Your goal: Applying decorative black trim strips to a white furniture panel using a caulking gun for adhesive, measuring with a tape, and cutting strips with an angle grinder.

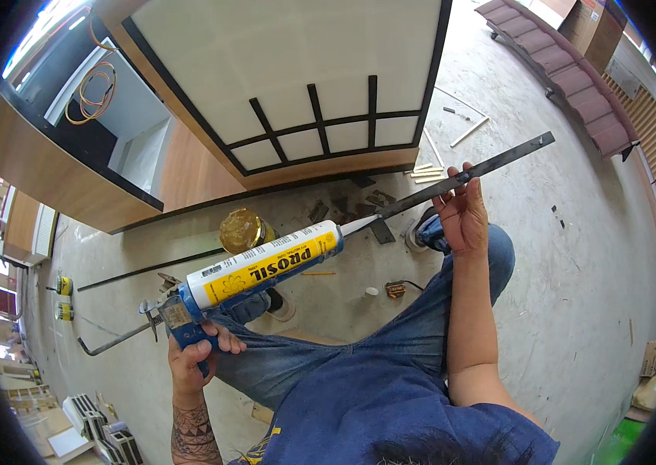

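Note:
My left hand [200, 353] is wrapped round the handle of a blue caulking gun [181, 314], loaded with a white and yellow sealant cartridge [262, 263]. Its white nozzle [359, 224] points right, its tip at the near end of a thin black strip [502, 158]. That strip rests across the fingers of my right hand [463, 215], palm up, thumb along one side. Small dark blobs sit on the strip near my fingers and at its far end. Ahead stands a wood-edged panel [289, 58] with a white face and a grid of black strips.
An open tin [244, 231] stands on the floor beyond the cartridge, near a long black strip [150, 270]. Dark offcuts [343, 208] lie by the panel's base. A tape measure [395, 289] and a pencil [319, 273] are near my feet. A cabinet [72, 159] stands left.

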{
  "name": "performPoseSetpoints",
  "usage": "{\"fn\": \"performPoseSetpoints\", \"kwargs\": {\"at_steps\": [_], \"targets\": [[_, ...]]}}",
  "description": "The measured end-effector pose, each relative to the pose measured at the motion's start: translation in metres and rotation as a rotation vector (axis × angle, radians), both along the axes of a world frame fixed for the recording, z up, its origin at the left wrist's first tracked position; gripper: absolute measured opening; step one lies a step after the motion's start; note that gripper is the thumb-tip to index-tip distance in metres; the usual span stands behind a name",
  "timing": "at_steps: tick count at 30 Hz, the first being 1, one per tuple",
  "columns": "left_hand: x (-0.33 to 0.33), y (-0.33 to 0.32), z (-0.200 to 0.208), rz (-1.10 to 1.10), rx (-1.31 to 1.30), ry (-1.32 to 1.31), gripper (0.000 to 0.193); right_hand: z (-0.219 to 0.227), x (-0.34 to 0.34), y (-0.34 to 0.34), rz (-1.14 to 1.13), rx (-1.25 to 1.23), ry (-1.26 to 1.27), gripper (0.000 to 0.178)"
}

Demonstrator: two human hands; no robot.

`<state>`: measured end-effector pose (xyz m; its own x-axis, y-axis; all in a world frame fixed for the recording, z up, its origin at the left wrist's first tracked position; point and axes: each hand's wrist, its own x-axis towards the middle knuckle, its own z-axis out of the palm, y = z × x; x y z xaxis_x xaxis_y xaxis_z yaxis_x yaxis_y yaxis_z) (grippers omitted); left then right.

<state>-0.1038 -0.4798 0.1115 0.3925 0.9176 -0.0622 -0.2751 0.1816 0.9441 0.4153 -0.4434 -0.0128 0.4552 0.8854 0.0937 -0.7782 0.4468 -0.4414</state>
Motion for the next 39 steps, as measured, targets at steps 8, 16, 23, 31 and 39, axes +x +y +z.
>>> {"fn": "performPoseSetpoints", "kwargs": {"at_steps": [8,16,23,31,39], "targets": [[0.000,-0.004,0.013,0.044,0.020,0.040,0.031,-0.009,0.008,0.000,-0.035,-0.018,-0.011,0.041],[-0.039,-0.014,0.036,0.200,-0.066,-0.028,0.034,-0.010,0.027,-0.003,-0.094,-0.027,-0.027,0.046],[-0.065,-0.037,0.039,0.284,-0.040,0.104,0.036,-0.009,0.033,0.002,-0.112,0.043,-0.015,0.049],[-0.066,-0.039,0.037,0.309,-0.075,0.080,0.033,-0.012,0.037,0.005,-0.085,0.071,0.002,0.051],[-0.067,-0.037,0.034,0.299,-0.081,0.079,0.030,-0.009,0.036,0.001,-0.072,0.091,0.039,0.053]]}}
